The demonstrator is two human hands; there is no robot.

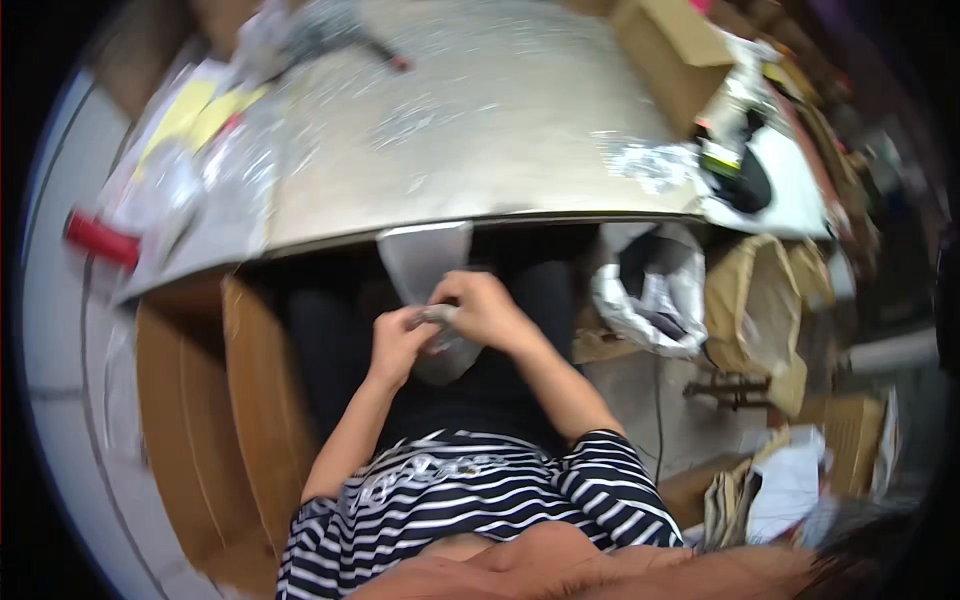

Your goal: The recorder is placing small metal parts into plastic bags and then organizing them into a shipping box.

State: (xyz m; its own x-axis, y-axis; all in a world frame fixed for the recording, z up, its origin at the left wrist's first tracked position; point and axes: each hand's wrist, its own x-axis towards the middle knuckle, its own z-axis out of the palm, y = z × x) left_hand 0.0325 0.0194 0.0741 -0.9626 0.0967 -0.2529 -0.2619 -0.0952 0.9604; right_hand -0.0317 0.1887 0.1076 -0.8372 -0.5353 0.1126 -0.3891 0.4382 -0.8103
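Note:
A clear plastic bag (428,260) hangs over my lap, its top flared out toward the table edge. My left hand (398,345) is closed on the bag's bunched middle. From the other side, my right hand (483,312) pinches the same gathered spot, fingers curled and touching the left fingertips. Below the hands the lower part of the bag bulges between my thighs; a small reddish patch shows there, too blurred to name.
A table (480,130) with plastic film spans the far side. On it, a cardboard box (670,60) stands at right and a red cylinder (100,240) lies at left. An open carton (205,420) is left of me; a white bag (650,290) and brown paper bag (755,305) are right.

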